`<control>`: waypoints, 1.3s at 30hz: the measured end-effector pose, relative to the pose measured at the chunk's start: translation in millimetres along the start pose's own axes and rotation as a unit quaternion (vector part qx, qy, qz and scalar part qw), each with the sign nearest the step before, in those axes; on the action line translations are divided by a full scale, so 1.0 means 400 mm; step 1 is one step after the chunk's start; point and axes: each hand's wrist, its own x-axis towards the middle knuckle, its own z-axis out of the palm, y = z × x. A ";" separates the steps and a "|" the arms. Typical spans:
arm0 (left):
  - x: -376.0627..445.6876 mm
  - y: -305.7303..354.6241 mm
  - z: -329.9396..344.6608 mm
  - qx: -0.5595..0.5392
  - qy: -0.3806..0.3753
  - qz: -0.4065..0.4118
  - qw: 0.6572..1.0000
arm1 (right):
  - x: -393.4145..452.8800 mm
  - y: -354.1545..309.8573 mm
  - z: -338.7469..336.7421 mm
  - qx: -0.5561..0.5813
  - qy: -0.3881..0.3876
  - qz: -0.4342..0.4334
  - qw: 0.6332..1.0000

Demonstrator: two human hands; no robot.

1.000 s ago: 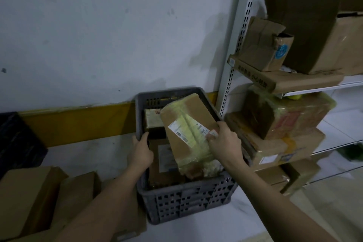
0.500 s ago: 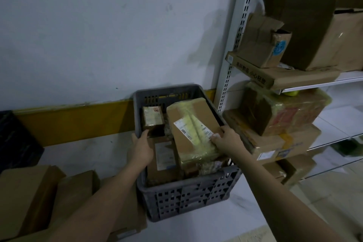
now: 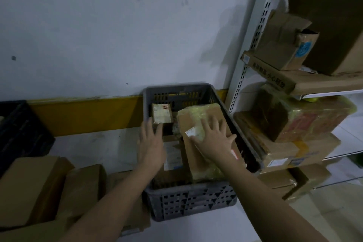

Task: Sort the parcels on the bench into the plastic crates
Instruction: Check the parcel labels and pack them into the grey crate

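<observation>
1. Parcel (image 3: 204, 133) with yellowish tape lies flat in the right half of the grey crate (image 3: 188, 198), on top of the other boxes there – reads as just put in.
2. Right hand (image 3: 213, 140) is spread flat on its top, fingers straight, nothing clasped; likely pressing it level so it sits below the rim.
3. Left hand (image 3: 151, 143) hovers over the crate's left side, fingers straight and relaxed, holding nothing. Whether it touches the rim, I can't tell.
4. Small box (image 3: 162, 113) sits at the crate's back left, another labelled box (image 3: 172, 155) beside the taped one.
5. More cardboard boxes (image 3: 35, 186) wait on the white bench (image 3: 94, 149) to the left – sorting looks unfinished.
6. Black crate (image 3: 19, 129) sits far left; shelf (image 3: 332, 92) of boxes stands to the right.
</observation>
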 end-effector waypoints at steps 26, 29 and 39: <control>0.014 0.199 0.147 -0.276 -0.315 -0.042 0.907 | 0.106 0.086 0.090 -0.091 -0.108 -0.046 0.989; 0.012 0.183 0.155 -0.297 -0.325 -0.046 0.897 | 0.101 0.087 0.089 -0.094 -0.102 -0.053 0.989; 0.013 0.158 0.036 -0.172 -0.202 0.036 0.964 | 0.154 0.059 0.021 -0.030 -0.111 -0.057 0.992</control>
